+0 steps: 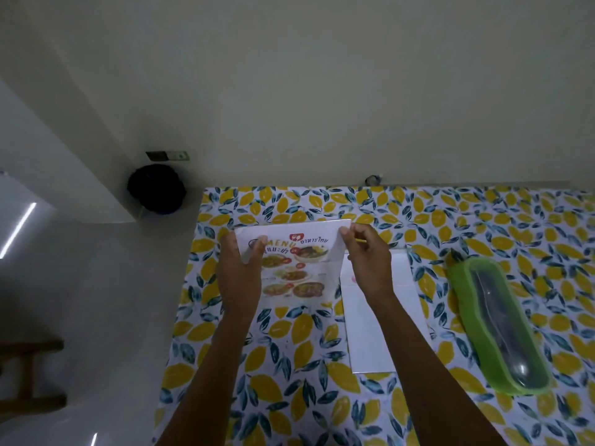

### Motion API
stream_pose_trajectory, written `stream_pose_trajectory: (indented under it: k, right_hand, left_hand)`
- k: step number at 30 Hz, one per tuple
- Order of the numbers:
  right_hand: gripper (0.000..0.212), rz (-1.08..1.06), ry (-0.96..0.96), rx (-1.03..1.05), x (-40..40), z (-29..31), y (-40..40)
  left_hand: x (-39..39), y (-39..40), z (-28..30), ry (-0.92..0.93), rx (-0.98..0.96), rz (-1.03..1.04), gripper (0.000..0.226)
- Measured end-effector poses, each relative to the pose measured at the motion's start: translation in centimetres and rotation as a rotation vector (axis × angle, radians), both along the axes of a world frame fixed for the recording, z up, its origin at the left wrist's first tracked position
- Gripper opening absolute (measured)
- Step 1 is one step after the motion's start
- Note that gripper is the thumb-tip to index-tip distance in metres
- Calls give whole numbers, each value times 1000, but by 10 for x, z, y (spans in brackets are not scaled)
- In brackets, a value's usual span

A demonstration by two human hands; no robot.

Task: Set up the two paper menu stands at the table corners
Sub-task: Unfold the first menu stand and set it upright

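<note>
A printed paper menu (296,268) with food pictures and the word MENU stands tilted near the table's far left corner. My left hand (240,275) pinches its upper left edge, thumb over the print. My right hand (367,262) pinches its upper right corner. A second sheet, white side up (383,333), lies flat on the table just right of the menu, partly under my right forearm. The table wears a cloth with yellow lemons and dark leaves (289,365).
A long green plastic container (495,323) with a clear lid lies on the right of the table. A wall runs along the table's far edge. Beyond the left edge is grey floor with a black round bin (156,189) and a wooden stool (29,375).
</note>
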State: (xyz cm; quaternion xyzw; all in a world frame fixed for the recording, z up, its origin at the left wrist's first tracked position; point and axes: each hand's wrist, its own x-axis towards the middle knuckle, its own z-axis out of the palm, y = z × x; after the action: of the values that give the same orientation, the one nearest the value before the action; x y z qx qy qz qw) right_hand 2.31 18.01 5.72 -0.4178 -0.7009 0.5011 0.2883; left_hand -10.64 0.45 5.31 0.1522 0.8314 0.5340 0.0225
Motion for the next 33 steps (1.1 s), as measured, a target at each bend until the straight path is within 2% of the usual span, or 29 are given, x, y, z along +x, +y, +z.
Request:
stream_pose_trajectory:
  k: [5, 8, 11, 17, 21, 29, 33]
  right_hand:
    - [20, -15, -80, 18, -10, -6, -1]
    - [27, 2, -114, -29, -8, -6, -2]
    - [31, -3, -99, -65, -1, -8, -1]
    - [36, -14, -94, -113, 21, -9, -2]
    - [35, 13, -151, -147, 45, -19, 3]
    - [36, 81, -298, -243, 127, -66, 25]
    - [38, 151, -407, -250, 182, -100, 47]
  left_hand:
    - [-8, -10, -24, -101, -39, -120, 44]
    - [-7, -15, -31, -114, -61, -130, 46]
    - [2, -17, -36, -102, -112, -85, 47]
    - [32, -24, -52, -116, -235, 66, 62]
    - [66, -24, -60, -71, -320, 74, 59]
    - [158, 10, -96, -162, -419, -1, 62]
    - [215, 44, -108, -225, -457, -139, 64]
